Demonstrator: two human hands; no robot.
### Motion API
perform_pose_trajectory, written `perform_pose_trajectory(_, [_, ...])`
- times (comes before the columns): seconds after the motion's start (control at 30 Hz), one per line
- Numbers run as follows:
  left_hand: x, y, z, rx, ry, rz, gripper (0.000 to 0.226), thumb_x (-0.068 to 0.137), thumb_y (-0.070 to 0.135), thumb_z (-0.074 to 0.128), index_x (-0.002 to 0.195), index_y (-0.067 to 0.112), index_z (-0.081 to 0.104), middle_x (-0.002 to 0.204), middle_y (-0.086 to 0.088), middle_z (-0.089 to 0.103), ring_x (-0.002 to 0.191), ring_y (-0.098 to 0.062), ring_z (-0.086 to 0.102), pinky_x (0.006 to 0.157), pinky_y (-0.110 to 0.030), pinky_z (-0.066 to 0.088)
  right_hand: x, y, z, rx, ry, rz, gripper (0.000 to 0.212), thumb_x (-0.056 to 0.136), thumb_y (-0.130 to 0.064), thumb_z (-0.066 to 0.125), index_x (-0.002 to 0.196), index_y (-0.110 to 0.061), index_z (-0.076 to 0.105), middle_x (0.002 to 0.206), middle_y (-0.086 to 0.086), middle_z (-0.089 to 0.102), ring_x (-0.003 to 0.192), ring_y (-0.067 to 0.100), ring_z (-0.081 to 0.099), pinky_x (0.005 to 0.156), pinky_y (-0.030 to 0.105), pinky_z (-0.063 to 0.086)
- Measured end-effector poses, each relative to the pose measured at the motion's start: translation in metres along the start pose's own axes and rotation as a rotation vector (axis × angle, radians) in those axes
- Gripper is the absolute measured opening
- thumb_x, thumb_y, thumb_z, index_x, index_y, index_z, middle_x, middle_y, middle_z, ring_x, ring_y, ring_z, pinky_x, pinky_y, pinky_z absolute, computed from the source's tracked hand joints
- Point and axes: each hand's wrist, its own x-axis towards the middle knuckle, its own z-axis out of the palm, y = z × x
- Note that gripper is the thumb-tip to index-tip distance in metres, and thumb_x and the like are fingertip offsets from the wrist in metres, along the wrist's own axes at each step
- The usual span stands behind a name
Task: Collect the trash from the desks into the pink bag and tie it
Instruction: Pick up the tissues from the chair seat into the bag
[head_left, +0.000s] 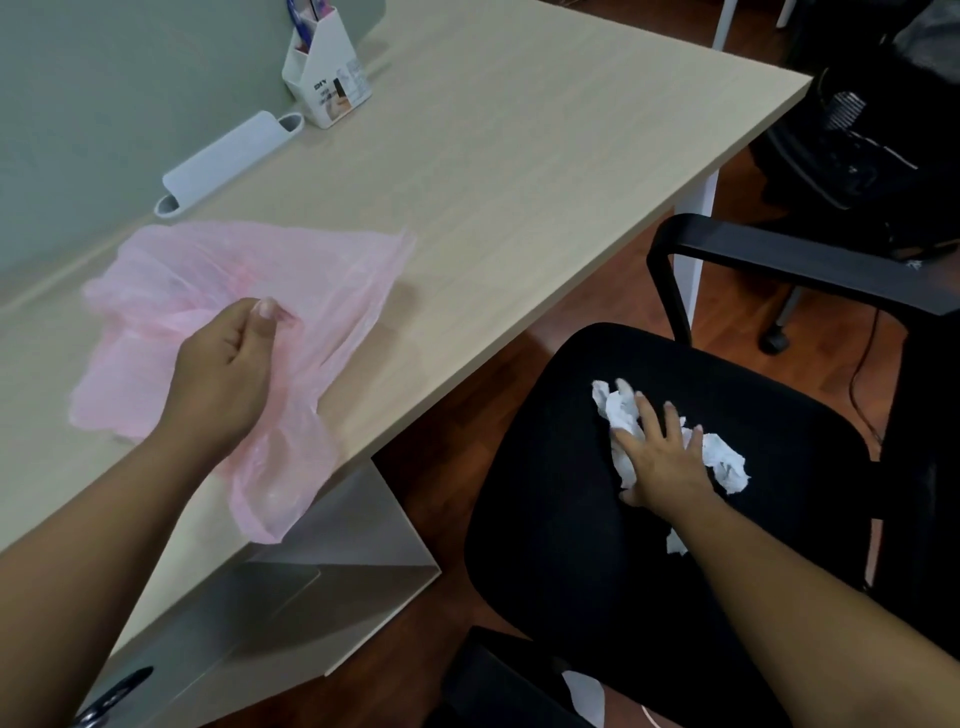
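A thin pink plastic bag (171, 270) lies crumpled on the light wooden desk (519, 156), part of it hanging over the front edge. My left hand (223, 374) pinches a fold of the bag between thumb and fingers. On the black seat of an office chair (571, 519) lie crumpled white tissues (724, 460). My right hand (654, 457) lies flat on those tissues with its fingers spread and straight. A small white scrap (675, 543) shows beside my right wrist.
A white pen holder (327, 83) and a pale grey clip-on tray (228, 156) stand at the desk's back by the grey partition. The chair's black armrest (779, 254) rises to the right. Another white scrap (584, 693) lies low near the frame's bottom. Dark bags sit on the wooden floor.
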Motion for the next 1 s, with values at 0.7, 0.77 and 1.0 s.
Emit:
perform_pose_trajectory(0.7, [-0.013, -0.011, 0.015, -0.006, 0.059, 0.007, 0.033, 0.108, 0.037, 0.032, 0.101, 0.022, 0.061, 0.091, 0.0, 0.062, 0.085, -0.019, 0.054, 0.073, -0.02, 0.042, 0.018, 0.008, 0.005, 0.27, -0.059, 0.02, 0.029, 0.091, -0.005, 0.056, 0.12, -0.009, 0.057, 0.098, 0.004, 0.051, 0.098, 0.022, 0.062, 0.078, 0.024, 0.041])
perform_pose_trajectory(0.77, [-0.019, -0.012, 0.019, 0.019, 0.087, -0.005, 0.032, 0.108, 0.038, 0.033, 0.102, 0.025, 0.061, 0.09, -0.006, 0.064, 0.083, -0.025, 0.056, 0.071, -0.03, 0.045, 0.004, 0.015, 0.008, 0.263, -0.075, -0.029, 0.016, 0.088, -0.006, 0.059, 0.097, -0.02, 0.056, 0.096, 0.002, 0.052, 0.092, 0.017, 0.061, 0.076, 0.019, 0.037])
perform_pose_trajectory(1.0, [-0.035, 0.002, 0.013, 0.048, 0.044, 0.055, 0.035, 0.108, 0.041, 0.032, 0.107, 0.025, 0.063, 0.092, -0.003, 0.063, 0.087, -0.028, 0.058, 0.076, -0.04, 0.046, -0.076, 0.035, 0.049, 0.069, -0.255, -0.053, 0.028, 0.089, -0.04, 0.056, 0.117, -0.039, 0.06, 0.162, 0.001, -0.004, 0.148, 0.036, -0.001, 0.114, 0.055, 0.021])
